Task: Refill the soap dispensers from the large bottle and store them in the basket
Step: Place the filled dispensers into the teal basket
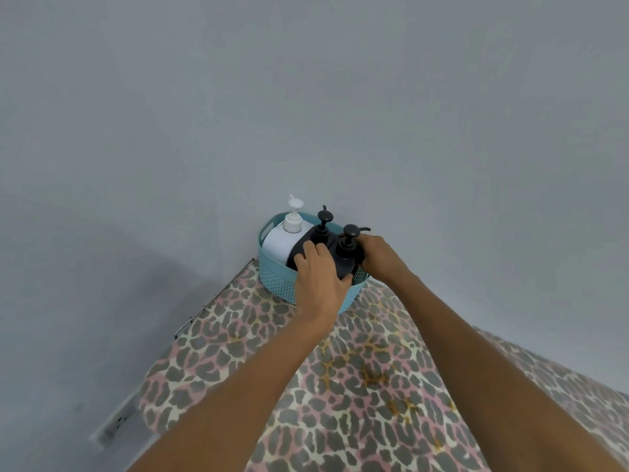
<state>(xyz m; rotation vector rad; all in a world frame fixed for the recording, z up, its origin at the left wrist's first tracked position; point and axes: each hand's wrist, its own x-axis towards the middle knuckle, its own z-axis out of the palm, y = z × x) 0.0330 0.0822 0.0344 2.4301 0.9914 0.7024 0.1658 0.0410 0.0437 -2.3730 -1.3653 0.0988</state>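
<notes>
A light blue perforated basket stands at the far end of the leopard-print surface, against the grey wall. Inside it sits a large white pump bottle on the left and two black soap dispensers. My left hand curls over the left black dispenser, covering much of its body. My right hand wraps the right black dispenser from the right side. Both dispensers stand upright with their pump heads showing above my fingers.
The leopard-print cover lies over a narrow board with a metal edge along its left side. A grey wall rises directly behind the basket. A white power strip lies on the floor at lower left.
</notes>
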